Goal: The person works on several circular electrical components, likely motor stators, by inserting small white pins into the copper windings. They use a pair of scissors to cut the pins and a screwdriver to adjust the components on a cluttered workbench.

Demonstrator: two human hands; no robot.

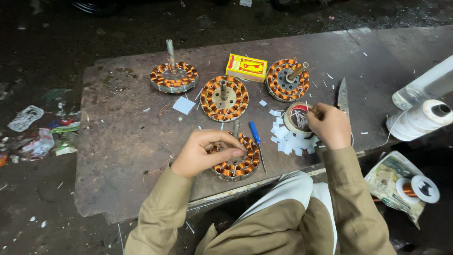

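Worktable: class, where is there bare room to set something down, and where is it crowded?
Bare: the grey worktable's left part, beside the copper-wound stator, and its far right corner beyond the knife. Crowded: around the tape roll, white paper scraps and both hands.

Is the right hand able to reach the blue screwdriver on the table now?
Probably yes. The right hand is at the tape roll, and the blue screwdriver lies uncovered beside it, with only small paper pieces between them.
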